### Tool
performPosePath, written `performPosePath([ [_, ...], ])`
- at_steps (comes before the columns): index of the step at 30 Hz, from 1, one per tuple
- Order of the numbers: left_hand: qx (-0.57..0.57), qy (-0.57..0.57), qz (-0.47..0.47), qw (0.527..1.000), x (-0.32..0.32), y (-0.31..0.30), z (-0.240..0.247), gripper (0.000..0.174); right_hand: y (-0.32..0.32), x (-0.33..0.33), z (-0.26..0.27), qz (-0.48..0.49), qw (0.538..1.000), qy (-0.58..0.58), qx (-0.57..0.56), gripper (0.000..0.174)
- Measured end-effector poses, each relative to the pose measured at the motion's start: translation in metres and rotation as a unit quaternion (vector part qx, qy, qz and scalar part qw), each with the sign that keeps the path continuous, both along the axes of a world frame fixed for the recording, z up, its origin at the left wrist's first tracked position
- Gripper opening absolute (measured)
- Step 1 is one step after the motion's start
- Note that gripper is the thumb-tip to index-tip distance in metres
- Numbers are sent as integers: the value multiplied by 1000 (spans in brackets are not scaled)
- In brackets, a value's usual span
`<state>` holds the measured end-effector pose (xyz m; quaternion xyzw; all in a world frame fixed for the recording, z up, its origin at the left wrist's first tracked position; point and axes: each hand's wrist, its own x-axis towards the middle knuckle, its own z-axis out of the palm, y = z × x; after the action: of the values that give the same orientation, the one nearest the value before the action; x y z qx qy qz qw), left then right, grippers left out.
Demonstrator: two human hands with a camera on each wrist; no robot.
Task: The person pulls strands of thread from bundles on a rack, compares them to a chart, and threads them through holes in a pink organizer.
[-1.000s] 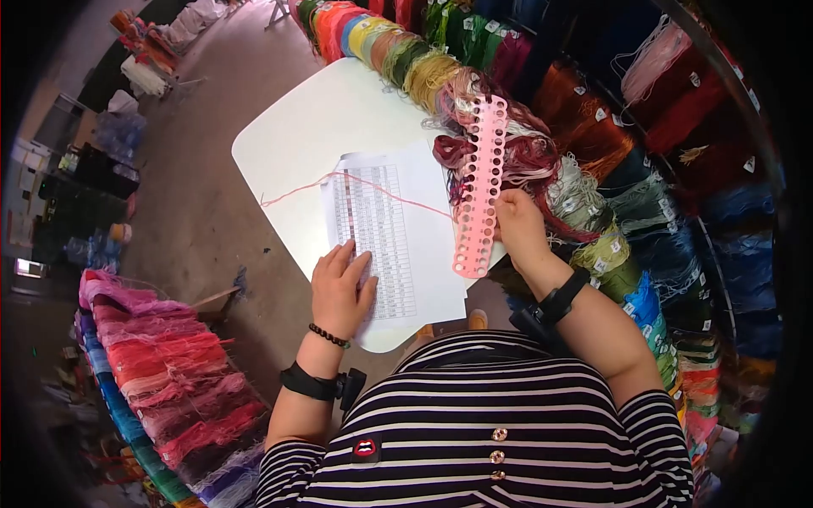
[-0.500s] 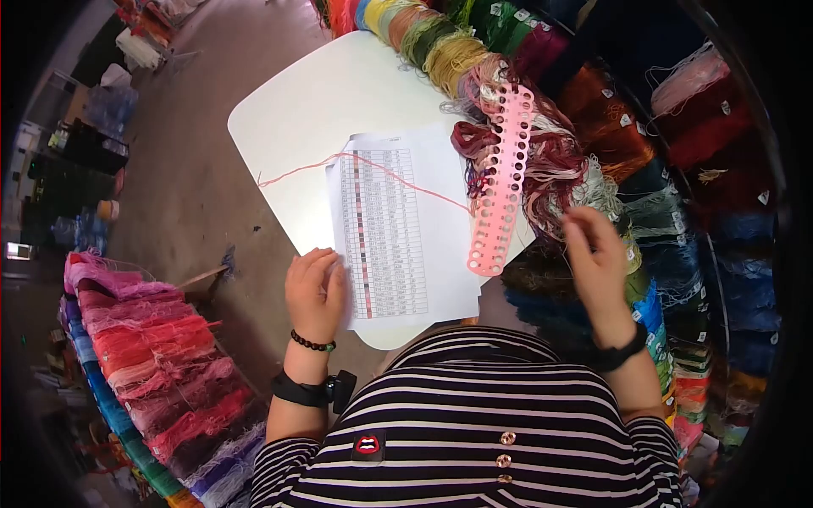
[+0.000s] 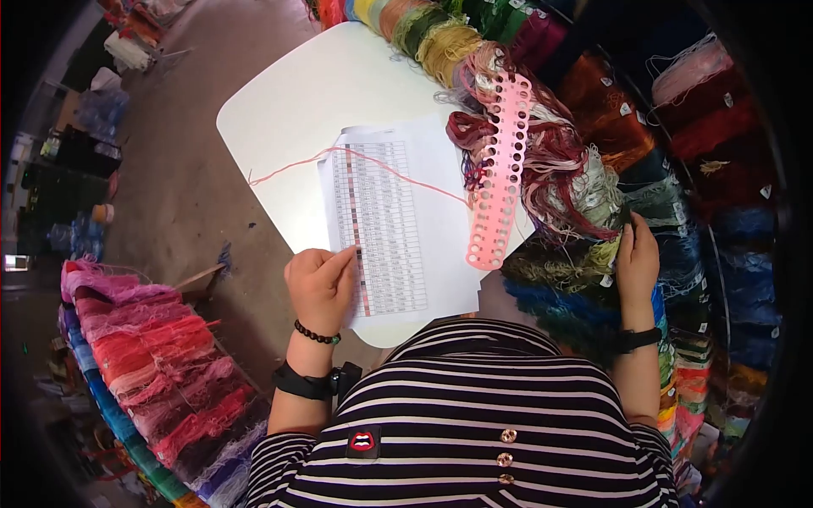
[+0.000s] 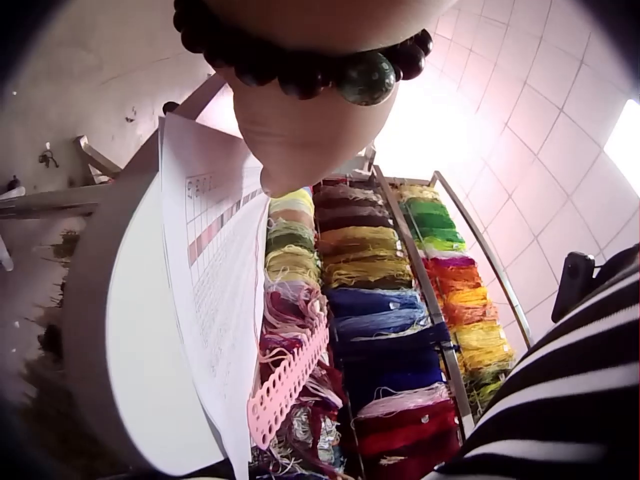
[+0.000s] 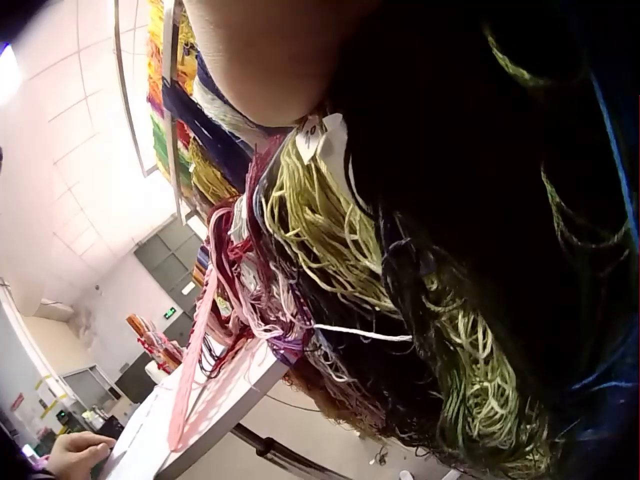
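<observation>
My left hand [image 3: 322,284] is at the left side of the printed chart sheets [image 3: 385,229], one finger stretched onto the column of colour swatches and the other fingers curled. The left wrist view shows that fingertip against the chart [image 4: 228,235]. At the rack on the right, my right hand [image 3: 637,264] pinches a dark thread skein [image 3: 625,218] beside olive skeins [image 5: 325,215]. A pink thread card [image 3: 501,182] with rows of holes lies between the sheets and the burgundy-and-white skeins [image 3: 550,144]. From it a pink thread [image 3: 389,172] runs across the chart.
The sheets lie on a white table [image 3: 284,110] with rounded corners. Racks of labelled thread skeins [image 3: 610,102] line the right side. Another rack of pink and red skeins [image 3: 161,364] stands at lower left. Bare floor [image 3: 190,161] shows on the left.
My right hand has let go of the pink card and moved right to the skeins on the rack. My left hand drew back left, then came to point at the chart.
</observation>
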<state>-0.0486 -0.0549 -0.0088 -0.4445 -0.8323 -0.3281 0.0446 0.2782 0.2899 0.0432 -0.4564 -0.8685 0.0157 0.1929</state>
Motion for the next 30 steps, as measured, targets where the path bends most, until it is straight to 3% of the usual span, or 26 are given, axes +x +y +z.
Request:
performPosePath([
  [8,-25,66,-23,997,2,23,7,25,-2,-1,-2,-2,1000,-10,29,32],
  [30,-81,74,-37,993,5,26,5,32,-3,0,-2,7,999,26,46,28],
])
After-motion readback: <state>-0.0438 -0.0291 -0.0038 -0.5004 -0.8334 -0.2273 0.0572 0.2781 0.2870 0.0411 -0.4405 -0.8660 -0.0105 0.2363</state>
